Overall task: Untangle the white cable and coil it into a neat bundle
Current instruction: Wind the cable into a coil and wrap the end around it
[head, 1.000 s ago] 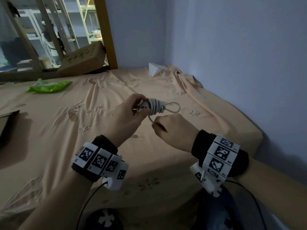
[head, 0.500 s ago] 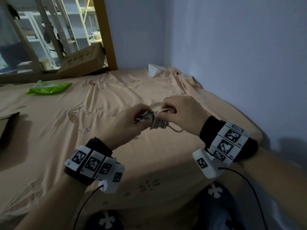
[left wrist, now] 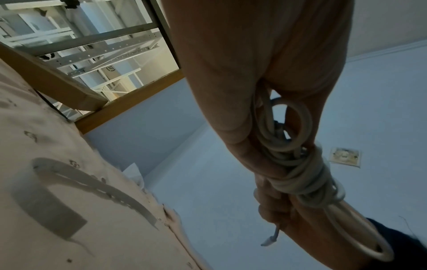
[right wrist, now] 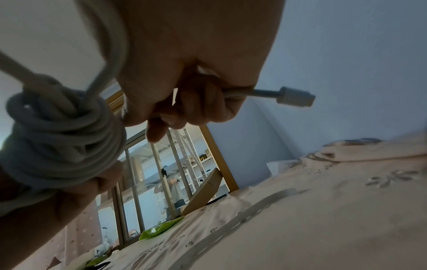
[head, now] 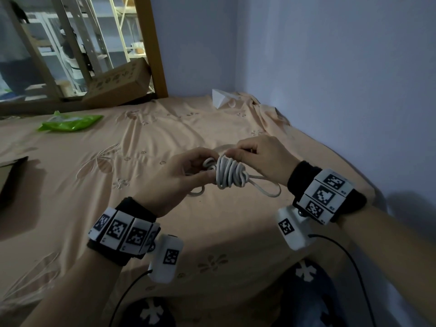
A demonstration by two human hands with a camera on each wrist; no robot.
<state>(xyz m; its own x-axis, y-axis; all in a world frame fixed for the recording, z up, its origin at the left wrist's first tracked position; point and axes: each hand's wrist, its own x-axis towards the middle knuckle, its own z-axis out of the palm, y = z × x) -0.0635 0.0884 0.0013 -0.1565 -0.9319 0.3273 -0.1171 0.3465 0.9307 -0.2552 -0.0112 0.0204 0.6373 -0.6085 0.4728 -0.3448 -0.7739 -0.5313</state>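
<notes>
The white cable [head: 230, 174] is wound into a tight bundle held in the air above the bed, with loops sticking out at both ends. My left hand [head: 181, 172] grips the bundle's left end; the coils [left wrist: 298, 169] run between its thumb and fingers. My right hand [head: 257, 153] sits over the top right of the bundle and pinches the cable's free end, whose plug [right wrist: 295, 98] sticks out past the fingers. The wrapped coils [right wrist: 60, 131] show at the left of the right wrist view.
The peach bedsheet [head: 165, 232] lies under the hands. A green packet [head: 70, 122] lies at the far left and a cardboard box [head: 118, 87] leans on the wooden frame [head: 153, 46]. A dark flat object [head: 9, 175] sits at the left edge. A blue wall [head: 330, 79] stands close on the right.
My right hand rose from below the bundle to over its top, carrying the free end round it. The wrap around the bundle has grown thicker. The left hand kept its hold.
</notes>
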